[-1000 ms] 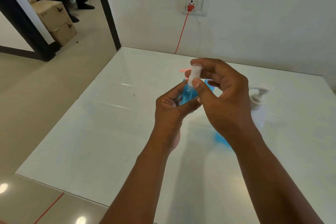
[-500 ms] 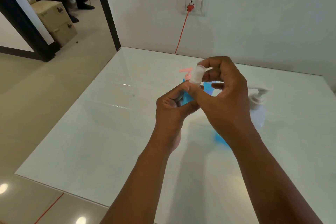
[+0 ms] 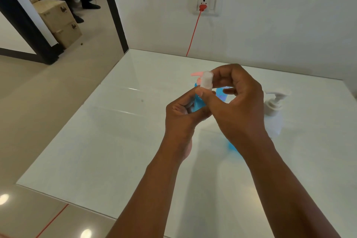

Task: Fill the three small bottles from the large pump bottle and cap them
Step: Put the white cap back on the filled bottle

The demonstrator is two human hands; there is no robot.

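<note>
Above the middle of the white table (image 3: 96, 150), my left hand (image 3: 181, 120) grips a small blue bottle (image 3: 198, 102), mostly hidden in my fingers. My right hand (image 3: 241, 106) pinches the translucent white cap (image 3: 206, 82) sitting on the bottle's top, thumb below and fingers curled over it. Behind my hands stands a blue bottle with a pink pump (image 3: 196, 74), largely covered. A clear bottle with a white pump (image 3: 274, 114) stands to the right. A bit of something blue (image 3: 231, 146) shows under my right wrist; I cannot tell what it is.
A red cable (image 3: 193, 35) runs from the wall socket (image 3: 207, 2) down behind the table's far edge. The wall borders the table at the back. Left of the table is open floor, with cardboard boxes (image 3: 58, 19) far back by a doorway.
My right hand's fingers have shifted round the cap, which now sits slightly tilted on the small bottle. Both hands stay in about the same place.
</note>
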